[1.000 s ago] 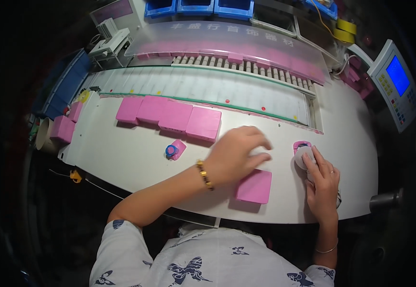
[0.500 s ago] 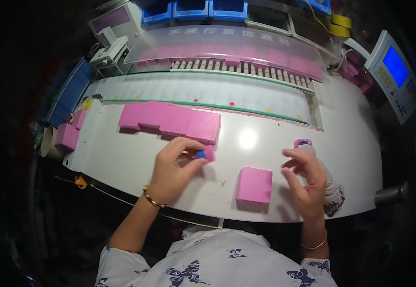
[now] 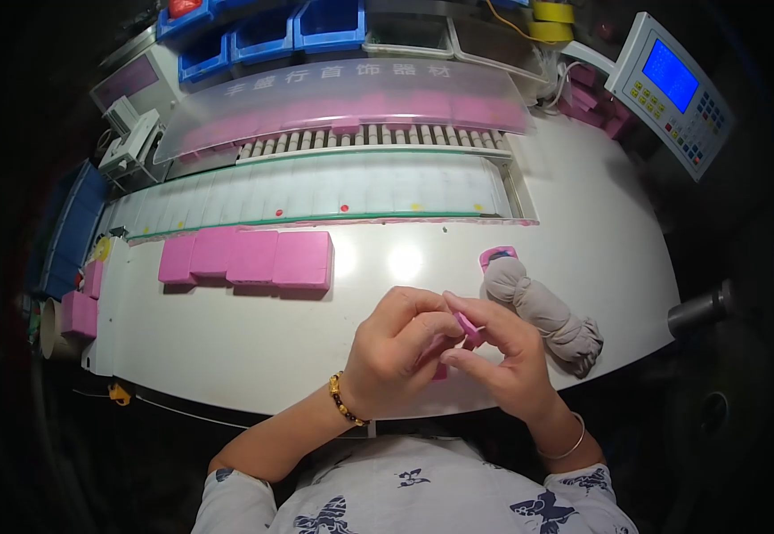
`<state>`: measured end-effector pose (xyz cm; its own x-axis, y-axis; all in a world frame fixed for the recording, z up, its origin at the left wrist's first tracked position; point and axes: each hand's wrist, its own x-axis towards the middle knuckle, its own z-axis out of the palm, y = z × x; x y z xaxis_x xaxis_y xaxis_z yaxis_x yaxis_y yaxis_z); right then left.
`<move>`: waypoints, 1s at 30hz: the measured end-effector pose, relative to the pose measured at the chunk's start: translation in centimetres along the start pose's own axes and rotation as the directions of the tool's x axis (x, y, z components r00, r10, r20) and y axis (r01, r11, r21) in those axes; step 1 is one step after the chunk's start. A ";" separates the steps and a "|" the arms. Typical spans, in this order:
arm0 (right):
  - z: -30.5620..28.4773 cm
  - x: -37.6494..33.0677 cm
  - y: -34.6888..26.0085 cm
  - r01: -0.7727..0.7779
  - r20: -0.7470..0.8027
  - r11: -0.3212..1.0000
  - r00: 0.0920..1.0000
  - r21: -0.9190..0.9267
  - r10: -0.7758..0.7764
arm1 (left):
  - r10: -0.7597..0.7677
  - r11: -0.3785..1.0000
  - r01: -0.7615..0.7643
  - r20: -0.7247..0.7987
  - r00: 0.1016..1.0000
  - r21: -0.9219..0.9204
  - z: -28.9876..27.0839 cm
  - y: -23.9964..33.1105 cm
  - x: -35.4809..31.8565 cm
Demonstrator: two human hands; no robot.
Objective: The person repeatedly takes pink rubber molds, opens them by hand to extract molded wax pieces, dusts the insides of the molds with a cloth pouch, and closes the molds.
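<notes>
Both hands have come together since half a second ago, when they were apart over the white worktable (image 3: 226, 347); the pink box that lay between them is now mostly hidden beneath them. Behind the table runs a pale conveyor strip (image 3: 333, 187) under a clear curved cover (image 3: 342, 102), with a control panel (image 3: 672, 89) at the far right. Four pink boxes (image 3: 249, 258) sit in a row, touching, left of centre. A grey knotted cloth (image 3: 543, 311) lies just right of the hands. The left hand (image 3: 396, 356) curls around, and the right hand (image 3: 502, 356) pinches, a small pink piece (image 3: 470, 329) held between their fingertips above the table's near edge.
</notes>
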<state>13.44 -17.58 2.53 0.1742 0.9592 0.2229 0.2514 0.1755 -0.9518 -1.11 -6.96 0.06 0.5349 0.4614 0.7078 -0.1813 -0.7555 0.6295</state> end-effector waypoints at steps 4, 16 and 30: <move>-1.5 0.1 0.4 0.166 -0.016 0.923 0.983 -0.348 -0.183 | -0.088 0.995 0.093 0.124 0.988 -0.032 -0.1 1.1 0.1; -5.5 3.2 2.8 0.158 -0.002 0.710 0.976 -0.686 -0.219 | -0.320 0.946 0.319 -0.006 0.947 -0.057 -2.6 -0.6 -1.7; -5.4 1.5 3.3 0.182 -0.069 0.644 0.936 -0.743 -0.344 | -0.546 0.835 0.538 -0.058 0.836 -0.117 -4.3 -1.3 -4.6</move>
<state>19.66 -16.79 0.85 0.1426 0.8225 0.5506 0.9009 0.1226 -0.4164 -6.90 -6.07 -2.60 0.4980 0.8252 0.2664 0.0395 -0.3285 0.9437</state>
